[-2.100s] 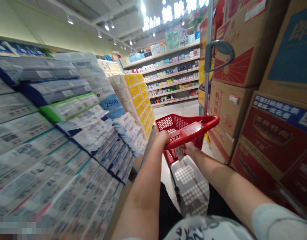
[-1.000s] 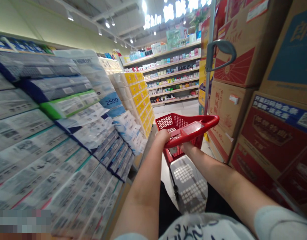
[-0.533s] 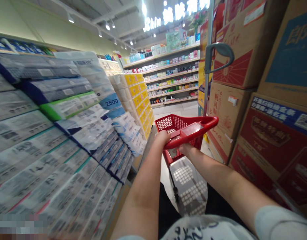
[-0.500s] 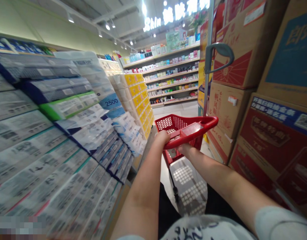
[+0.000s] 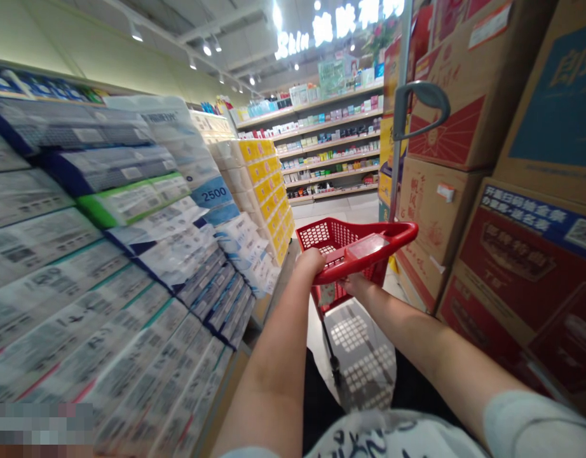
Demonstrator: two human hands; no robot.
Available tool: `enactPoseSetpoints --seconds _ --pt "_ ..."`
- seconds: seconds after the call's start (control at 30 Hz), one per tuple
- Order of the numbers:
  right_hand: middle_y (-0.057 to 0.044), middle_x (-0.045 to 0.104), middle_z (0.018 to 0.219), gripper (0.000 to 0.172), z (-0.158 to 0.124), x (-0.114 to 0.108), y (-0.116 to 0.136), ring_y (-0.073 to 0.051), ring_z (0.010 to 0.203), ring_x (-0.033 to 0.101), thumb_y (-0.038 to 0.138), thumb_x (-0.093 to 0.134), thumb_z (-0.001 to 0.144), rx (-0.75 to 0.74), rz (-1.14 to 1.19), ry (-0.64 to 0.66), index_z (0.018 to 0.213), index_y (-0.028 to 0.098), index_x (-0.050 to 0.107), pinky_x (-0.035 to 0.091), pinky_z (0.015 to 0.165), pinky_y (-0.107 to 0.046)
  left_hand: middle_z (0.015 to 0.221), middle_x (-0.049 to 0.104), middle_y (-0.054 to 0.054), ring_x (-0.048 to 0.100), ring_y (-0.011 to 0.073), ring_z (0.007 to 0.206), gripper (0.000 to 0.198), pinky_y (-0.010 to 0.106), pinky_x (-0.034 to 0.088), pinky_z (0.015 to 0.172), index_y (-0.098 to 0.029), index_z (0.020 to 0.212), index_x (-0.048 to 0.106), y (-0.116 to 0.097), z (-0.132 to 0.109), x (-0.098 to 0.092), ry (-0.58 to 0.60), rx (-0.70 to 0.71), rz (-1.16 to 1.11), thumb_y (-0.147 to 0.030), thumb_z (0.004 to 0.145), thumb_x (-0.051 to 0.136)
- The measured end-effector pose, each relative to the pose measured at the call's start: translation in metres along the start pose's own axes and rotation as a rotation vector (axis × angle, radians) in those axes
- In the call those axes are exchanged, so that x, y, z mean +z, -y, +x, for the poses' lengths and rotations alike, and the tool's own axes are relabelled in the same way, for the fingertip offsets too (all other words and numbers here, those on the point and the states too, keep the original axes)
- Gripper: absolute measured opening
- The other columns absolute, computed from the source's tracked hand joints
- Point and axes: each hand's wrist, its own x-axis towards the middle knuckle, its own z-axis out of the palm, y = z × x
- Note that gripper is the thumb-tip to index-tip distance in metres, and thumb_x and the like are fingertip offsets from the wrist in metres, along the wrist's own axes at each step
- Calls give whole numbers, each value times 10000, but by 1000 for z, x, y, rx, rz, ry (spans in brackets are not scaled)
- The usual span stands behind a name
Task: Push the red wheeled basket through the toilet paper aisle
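Observation:
A red plastic shopping cart with a perforated basket stands before me, seen tilted. Its red handle carries a pale panel. My left hand is closed around the handle's left part. Below the handle is my right hand, its fingers mostly hidden by the bar, so I cannot tell whether they grip anything. Just left of those fingers, a small pale patterned thing shows under the handle; its kind is unclear.
Packaged paper goods are stacked high along the left, with yellow-and-white packs farther on. Cardboard cartons line the right, beside a metal post with a grey handle. Shelves of small boxed products cross the far end.
The fingers of my right hand have shifted slightly beneath the handle, and the pale patterned thing shows more clearly. My left hand stays on the handle.

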Motion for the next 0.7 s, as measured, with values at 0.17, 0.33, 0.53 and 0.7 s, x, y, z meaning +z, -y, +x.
enactPoseSetpoints --seconds 0.17,0.33,0.53,0.7 --pt "66 454 467 131 -11 -13 5 -96 434 441 216 564 689 141 9 -75 667 207 436 394 421 -207 1087 687 102 632 218 986 380 268 457 825 -200 1016 699 3 1 0 -6 -5 -12 -462 866 466" --pt "46 515 535 91 -39 -45 12 -85 443 458 151 545 630 71 -45 -148 694 185 490 362 406 -187 1088 684 109 633 226 965 372 278 466 808 -186 1005 701 2 -1 -1 -20 -19 -26 -428 863 457" --pt "51 524 587 94 -90 -57 55 -87 469 457 221 543 688 -579 -405 -8 776 191 554 374 429 -194 1100 680 107 630 231 961 348 299 479 818 -179 1020 694 2 -1 -3 -25 -22 -12 -368 867 446" --pt "7 622 817 270 -99 -30 123 -127 690 565 168 518 682 -1114 -692 -91 940 202 594 471 651 -246 1136 663 115 624 250 983 375 328 482 832 -165 1057 682 3 -1 -1 -31 -49 -18 -393 867 452"
